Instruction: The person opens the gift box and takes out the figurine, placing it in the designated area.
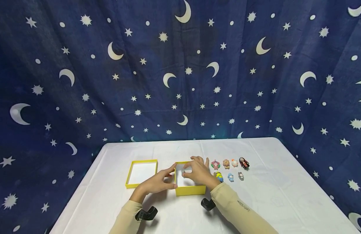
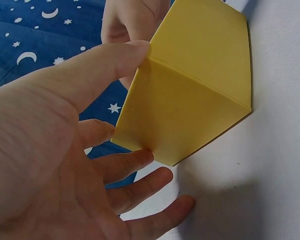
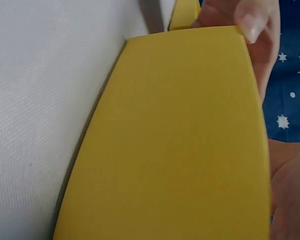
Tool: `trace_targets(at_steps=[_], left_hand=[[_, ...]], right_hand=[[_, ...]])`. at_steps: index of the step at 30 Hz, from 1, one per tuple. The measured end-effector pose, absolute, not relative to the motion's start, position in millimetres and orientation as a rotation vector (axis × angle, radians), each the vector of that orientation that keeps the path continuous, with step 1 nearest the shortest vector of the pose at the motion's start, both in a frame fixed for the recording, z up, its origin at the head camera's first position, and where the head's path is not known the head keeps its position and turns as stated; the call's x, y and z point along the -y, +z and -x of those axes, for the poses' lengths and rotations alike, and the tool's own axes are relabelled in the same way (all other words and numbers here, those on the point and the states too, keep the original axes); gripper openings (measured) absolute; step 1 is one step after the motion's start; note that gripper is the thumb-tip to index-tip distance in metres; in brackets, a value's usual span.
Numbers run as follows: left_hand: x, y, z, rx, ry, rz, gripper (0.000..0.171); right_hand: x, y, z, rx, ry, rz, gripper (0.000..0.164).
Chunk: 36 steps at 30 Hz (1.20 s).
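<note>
An open yellow box with a white inside stands on the table before me. My left hand touches its left side; in the left wrist view the thumb lies at the rim's corner and the fingers spread along the wall. Reaching in over the right wall, my right hand pinches a small grey-white thing between thumb and finger inside the box. Its kind is too small to make out. The right wrist view is mostly filled by the box's yellow wall.
Left of the box lies its yellow-rimmed lid, white inside up. Several small figurines stand in two rows at the right, among them a yellow-and-blue one, a lion-like one and a dark-haired doll. A starry curtain hangs behind.
</note>
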<state>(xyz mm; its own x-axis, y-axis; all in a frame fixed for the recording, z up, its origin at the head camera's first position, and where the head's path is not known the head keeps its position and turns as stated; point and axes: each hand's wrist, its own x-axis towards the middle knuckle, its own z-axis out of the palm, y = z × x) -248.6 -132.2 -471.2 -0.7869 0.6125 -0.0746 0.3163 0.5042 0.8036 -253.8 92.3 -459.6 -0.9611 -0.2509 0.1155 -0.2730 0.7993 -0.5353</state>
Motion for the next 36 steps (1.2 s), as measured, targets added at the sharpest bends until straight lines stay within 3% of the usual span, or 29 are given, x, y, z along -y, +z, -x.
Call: trace_targets(at_steps=[36], left_hand=[[130.5, -471.7, 248.3, -2.4, 1.21, -0.783, 0.088]], right_hand=[[-77.4, -478.3, 256.3, 2.898, 0.432, -0.361, 0.018]])
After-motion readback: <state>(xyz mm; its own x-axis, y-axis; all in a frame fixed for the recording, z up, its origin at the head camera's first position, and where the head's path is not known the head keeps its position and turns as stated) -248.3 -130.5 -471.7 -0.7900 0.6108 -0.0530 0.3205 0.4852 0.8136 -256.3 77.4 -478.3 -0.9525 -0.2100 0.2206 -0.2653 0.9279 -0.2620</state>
